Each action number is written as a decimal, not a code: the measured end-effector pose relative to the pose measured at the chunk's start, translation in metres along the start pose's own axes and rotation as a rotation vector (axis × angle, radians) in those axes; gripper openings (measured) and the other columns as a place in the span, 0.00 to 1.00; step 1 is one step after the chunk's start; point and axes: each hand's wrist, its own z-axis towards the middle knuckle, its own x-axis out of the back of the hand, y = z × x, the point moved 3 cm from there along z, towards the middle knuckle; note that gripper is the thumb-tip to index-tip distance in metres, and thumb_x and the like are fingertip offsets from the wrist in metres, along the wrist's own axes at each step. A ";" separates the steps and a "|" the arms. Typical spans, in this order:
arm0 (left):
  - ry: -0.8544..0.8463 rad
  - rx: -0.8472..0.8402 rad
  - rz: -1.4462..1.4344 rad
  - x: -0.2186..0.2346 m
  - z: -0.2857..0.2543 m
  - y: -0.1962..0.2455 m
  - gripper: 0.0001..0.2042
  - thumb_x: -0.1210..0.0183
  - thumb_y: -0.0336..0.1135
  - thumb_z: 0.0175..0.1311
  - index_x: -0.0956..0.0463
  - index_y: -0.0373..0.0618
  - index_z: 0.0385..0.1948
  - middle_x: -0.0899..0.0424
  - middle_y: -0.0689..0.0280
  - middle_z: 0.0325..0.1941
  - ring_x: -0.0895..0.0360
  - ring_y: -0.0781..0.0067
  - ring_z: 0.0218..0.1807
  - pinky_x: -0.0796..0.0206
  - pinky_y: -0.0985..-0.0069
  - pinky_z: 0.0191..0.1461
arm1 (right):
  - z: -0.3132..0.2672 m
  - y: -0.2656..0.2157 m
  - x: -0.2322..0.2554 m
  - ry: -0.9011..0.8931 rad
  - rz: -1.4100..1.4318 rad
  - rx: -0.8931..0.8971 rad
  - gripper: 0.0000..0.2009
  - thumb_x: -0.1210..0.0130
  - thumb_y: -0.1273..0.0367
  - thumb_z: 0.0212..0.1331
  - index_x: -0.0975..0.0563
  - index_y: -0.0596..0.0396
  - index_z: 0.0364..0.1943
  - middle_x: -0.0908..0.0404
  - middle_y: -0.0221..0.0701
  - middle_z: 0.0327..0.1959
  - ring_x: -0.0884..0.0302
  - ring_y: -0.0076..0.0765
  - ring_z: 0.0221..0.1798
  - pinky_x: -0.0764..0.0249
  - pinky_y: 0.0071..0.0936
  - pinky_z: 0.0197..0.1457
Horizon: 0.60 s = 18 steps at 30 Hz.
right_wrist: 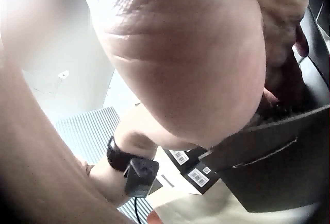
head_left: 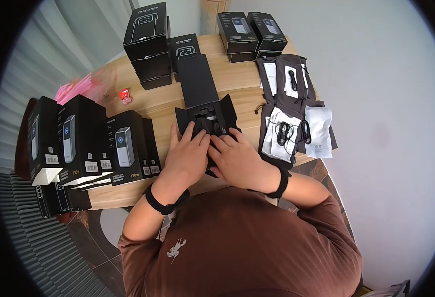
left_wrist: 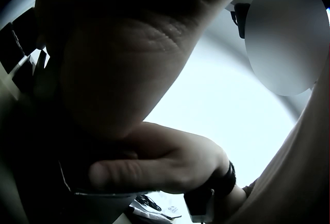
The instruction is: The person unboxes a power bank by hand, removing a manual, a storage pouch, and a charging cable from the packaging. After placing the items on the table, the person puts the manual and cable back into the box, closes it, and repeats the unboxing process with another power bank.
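Note:
An opened black cardboard box (head_left: 198, 84) lies in front of the person, its long lid folded back and its side flaps spread. Both hands reach over its near end. The left hand (head_left: 185, 157) lies on the left part, its fingers fairly straight and pointing into the box. From the right, the right hand (head_left: 238, 161) presses down with extended fingers, and the two hands' fingertips meet near the middle. A dark item (head_left: 206, 123) shows inside just beyond the fingertips, partly hidden. Seen from the right wrist, the palm rests over the black box wall (right_wrist: 281, 183).
Black boxes with a printed device (head_left: 123, 148) stand at the left. A stack of black boxes (head_left: 147, 32) rises at the back, with two boxes (head_left: 238, 32) back right. Dark pouches (head_left: 272, 111) with cables and a white packet (head_left: 319, 131) lie right. A small red-and-white item (head_left: 125, 96) lies back left.

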 end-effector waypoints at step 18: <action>0.499 0.109 -0.246 0.042 -0.027 0.003 0.21 0.33 0.33 0.66 0.22 0.39 0.60 0.21 0.55 0.65 0.27 0.45 0.69 0.40 0.46 0.77 | -0.061 0.067 0.024 0.286 0.602 -0.541 0.19 0.35 0.76 0.62 0.18 0.58 0.58 0.13 0.42 0.53 0.16 0.48 0.58 0.23 0.37 0.64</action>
